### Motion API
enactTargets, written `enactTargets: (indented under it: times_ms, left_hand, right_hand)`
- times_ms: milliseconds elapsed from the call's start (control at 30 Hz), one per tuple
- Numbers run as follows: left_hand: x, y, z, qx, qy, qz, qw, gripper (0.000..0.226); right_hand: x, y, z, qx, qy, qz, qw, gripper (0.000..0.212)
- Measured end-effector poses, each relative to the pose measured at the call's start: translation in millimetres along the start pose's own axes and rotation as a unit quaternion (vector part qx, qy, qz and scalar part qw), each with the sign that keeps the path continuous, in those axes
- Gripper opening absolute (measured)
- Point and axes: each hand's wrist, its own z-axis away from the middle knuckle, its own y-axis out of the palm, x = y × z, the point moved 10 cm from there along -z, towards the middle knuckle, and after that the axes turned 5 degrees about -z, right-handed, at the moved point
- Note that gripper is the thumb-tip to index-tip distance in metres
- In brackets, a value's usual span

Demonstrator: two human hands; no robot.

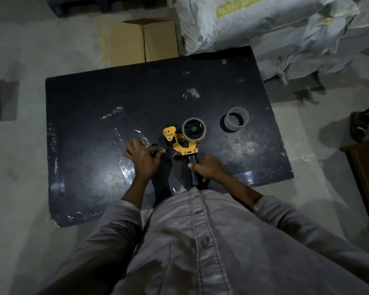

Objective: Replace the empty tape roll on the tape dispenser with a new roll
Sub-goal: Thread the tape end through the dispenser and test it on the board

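Observation:
A yellow and black tape dispenser lies on the black table, near its front edge. A roll of tape sits on the dispenser's wheel. My right hand is wrapped around the dispenser's black handle. My left hand pinches at the front end of the dispenser with its fingertips; what it holds there is too dark to tell. A bare cardboard core stands on the table, to the right of the dispenser and apart from it.
Strips of clear tape are stuck to the table top. A flattened cardboard box lies beyond the far edge. Large plastic sacks are piled at the back right. A wooden piece of furniture stands on the right.

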Motion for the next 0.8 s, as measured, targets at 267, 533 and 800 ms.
enactTargets:
  times_ms: [267,533,800]
  left_hand:
    - [0.6,-3.3,-4.8,0.003,0.043,-0.005,0.999,0.026]
    - [31.4,-14.3,-5.9,-0.001,0.012,-0.020,1.000,0.023]
    - [11.3,8.7,-43.8,0.097,0.016,0.080,0.992,0.010]
  right_hand:
    - [0.8,-2.2,-6.3,-0.010,-0.007,0.041,0.999,0.062]
    - [0.5,0.0,-12.0,-0.003,-0.018,0.073,0.997,0.060]
    - [12.3,-16.0,7.8,-0.059,-0.035,0.010,0.998,0.048]
